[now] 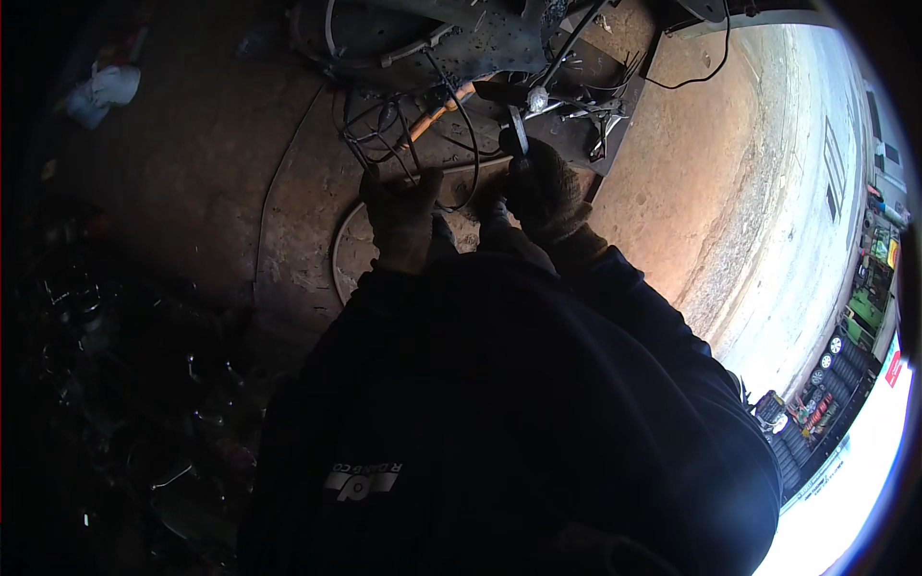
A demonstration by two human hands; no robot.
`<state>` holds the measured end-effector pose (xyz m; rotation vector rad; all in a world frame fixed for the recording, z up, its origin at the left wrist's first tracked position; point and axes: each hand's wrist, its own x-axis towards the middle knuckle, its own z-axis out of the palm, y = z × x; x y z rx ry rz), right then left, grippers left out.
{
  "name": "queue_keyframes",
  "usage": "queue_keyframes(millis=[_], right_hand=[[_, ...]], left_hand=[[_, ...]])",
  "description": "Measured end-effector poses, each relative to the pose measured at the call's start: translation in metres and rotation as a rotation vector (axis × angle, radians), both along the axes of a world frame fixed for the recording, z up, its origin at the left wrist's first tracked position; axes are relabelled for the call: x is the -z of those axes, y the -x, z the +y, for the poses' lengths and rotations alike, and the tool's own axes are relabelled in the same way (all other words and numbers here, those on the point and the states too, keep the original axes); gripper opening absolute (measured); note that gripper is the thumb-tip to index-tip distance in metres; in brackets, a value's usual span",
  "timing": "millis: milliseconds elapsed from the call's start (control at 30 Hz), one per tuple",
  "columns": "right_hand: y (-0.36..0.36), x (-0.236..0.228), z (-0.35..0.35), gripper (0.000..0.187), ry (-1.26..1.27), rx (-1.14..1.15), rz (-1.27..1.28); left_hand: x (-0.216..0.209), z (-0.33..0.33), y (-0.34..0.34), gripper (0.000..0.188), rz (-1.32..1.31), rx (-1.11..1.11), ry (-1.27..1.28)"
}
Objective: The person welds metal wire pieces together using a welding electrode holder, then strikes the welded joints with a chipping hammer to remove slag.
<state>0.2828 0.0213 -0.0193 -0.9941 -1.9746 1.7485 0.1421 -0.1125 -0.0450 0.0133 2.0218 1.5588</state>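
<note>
My left hand (401,219), in a dark work glove, is closed at the lower end of a loose bundle of black cable (389,144). The loops of cable rise from its fingers toward the dark metal plate (432,43). My right hand (545,187), also gloved, is wrapped round a flat, pale metal strip (519,130) that sticks up past the fingers; its lower part is hidden in the fist. Just beyond that strip is a rod with a lumpy silvery end (538,99). An orange bar (434,117) lies slanted behind the cable loops.
Several metal tools (607,125) lie on a dark sheet to the far right. A pale hose (338,252) curves over the brown floor near my left forearm. Dark, cluttered metal parts (192,413) fill the lower left. Outside, at right, are stacked tyres (792,451).
</note>
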Motion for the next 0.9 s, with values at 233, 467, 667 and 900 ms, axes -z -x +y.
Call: queue_keyframes(millis=[233,467,667,900], right_hand=[[0.025,-0.013,-0.007,0.042,-0.059,-0.025,-0.016],[0.029,-0.009,-0.017,0.037,-0.051,0.073,0.049],[0.025,-0.004,-0.008,0.033,-0.698,-0.056,0.028],[0.043,-0.051,0.037,0.024,-0.25,0.056,-0.335]], left_hand=[[-0.012,-0.003,0.001,0.108,-0.009,0.049,0.124],[0.0,-0.008,0.0,0.102,-0.059,0.085,0.09],[0.027,-0.013,0.002,0.093,0.112,0.211,0.077],[0.018,-0.016,0.008,0.104,-0.059,0.08,0.08]])
